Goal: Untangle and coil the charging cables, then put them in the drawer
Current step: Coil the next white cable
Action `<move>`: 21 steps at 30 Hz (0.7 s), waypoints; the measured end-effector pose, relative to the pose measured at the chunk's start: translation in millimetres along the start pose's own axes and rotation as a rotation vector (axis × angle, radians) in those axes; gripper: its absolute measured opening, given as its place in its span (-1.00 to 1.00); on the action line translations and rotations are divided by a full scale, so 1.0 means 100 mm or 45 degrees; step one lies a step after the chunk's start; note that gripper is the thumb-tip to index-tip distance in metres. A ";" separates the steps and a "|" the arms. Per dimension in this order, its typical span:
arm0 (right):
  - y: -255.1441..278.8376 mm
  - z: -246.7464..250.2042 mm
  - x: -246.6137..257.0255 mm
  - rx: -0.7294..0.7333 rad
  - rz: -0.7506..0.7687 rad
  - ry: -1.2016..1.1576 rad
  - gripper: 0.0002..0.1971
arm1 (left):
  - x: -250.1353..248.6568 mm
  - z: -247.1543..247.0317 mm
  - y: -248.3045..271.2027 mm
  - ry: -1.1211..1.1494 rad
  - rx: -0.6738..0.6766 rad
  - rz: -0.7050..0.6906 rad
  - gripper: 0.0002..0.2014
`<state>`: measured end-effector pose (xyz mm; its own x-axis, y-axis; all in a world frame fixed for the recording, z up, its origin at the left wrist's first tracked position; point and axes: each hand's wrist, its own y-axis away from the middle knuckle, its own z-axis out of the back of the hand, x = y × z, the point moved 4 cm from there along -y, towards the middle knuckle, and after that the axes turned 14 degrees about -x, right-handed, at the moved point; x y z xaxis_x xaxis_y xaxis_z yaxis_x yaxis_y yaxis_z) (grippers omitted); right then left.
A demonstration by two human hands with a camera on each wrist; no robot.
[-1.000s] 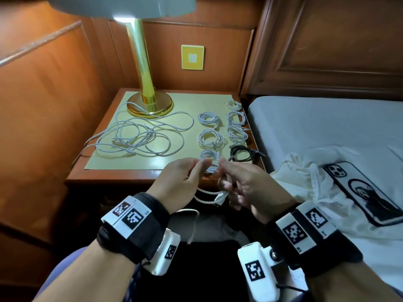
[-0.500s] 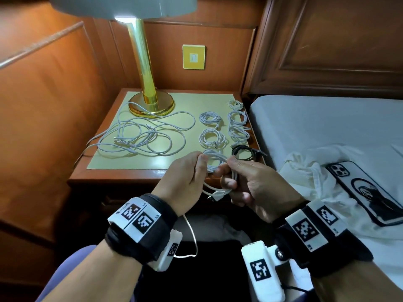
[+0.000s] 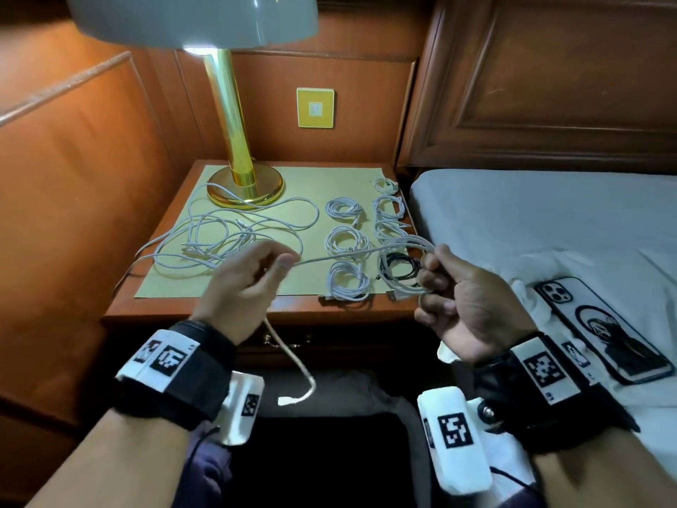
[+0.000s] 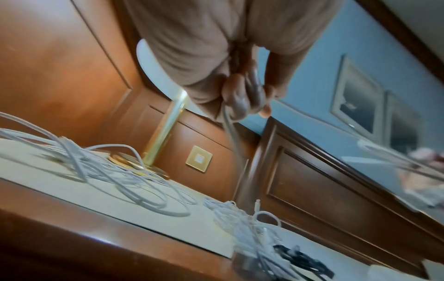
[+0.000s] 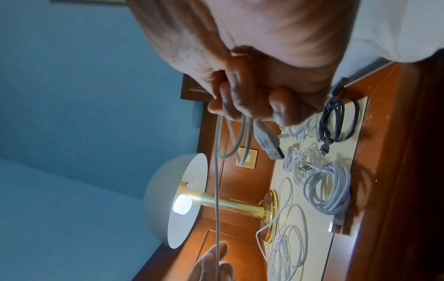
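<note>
My right hand (image 3: 445,284) grips a part-wound coil of white cable (image 3: 404,267) above the nightstand's front right corner; its USB plug (image 5: 269,143) sticks out below the fingers. From that coil the cable (image 3: 337,255) runs taut leftward to my left hand (image 3: 252,276), which pinches it. The free tail (image 3: 293,364) hangs down past the front edge. A loose tangle of white cables (image 3: 219,240) lies on the yellow mat (image 3: 300,185) at the left. Several wound white coils (image 3: 346,243) and one black coil (image 3: 397,267) lie at the right.
A brass lamp (image 3: 238,170) stands at the back of the nightstand (image 3: 190,319). The drawer front (image 3: 329,346) below the top is closed. A bed (image 3: 549,214) borders the right side, with a phone (image 3: 600,324) on white cloth.
My hands have drawn apart: the left went left, the right went right with the coil, stretching the cable straight between them. The hanging tail has shortened.
</note>
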<state>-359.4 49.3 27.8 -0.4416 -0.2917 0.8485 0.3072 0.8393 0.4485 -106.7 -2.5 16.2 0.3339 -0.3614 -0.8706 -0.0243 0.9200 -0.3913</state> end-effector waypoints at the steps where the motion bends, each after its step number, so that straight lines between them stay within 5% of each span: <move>1: -0.01 0.03 0.02 -0.031 0.009 -0.010 -0.61 | 0.03 0.08 -0.03 -0.020 -0.043 -0.007 -0.84; 6: -0.02 -0.01 -0.03 -0.014 0.106 -0.036 -0.66 | 0.03 0.11 0.00 -0.402 -0.179 -0.321 -0.86; 10: 0.04 -0.07 0.01 -0.003 0.393 0.144 -0.66 | -0.07 -0.05 0.10 -0.549 -0.099 -0.500 -0.92; 16: 0.12 -0.06 -0.02 -0.132 1.058 0.724 -0.66 | -0.25 -0.30 0.27 -0.550 0.106 -0.532 -0.84; 21: 0.20 -0.11 -0.03 -0.191 1.253 0.845 -0.70 | -0.36 -0.38 0.34 -0.436 0.228 -0.597 -0.87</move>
<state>-342.9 62.0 37.8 0.5464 0.2290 0.8056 0.3844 0.7860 -0.4842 -155.7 36.2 23.1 0.5558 -0.6923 -0.4603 0.3476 0.6964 -0.6278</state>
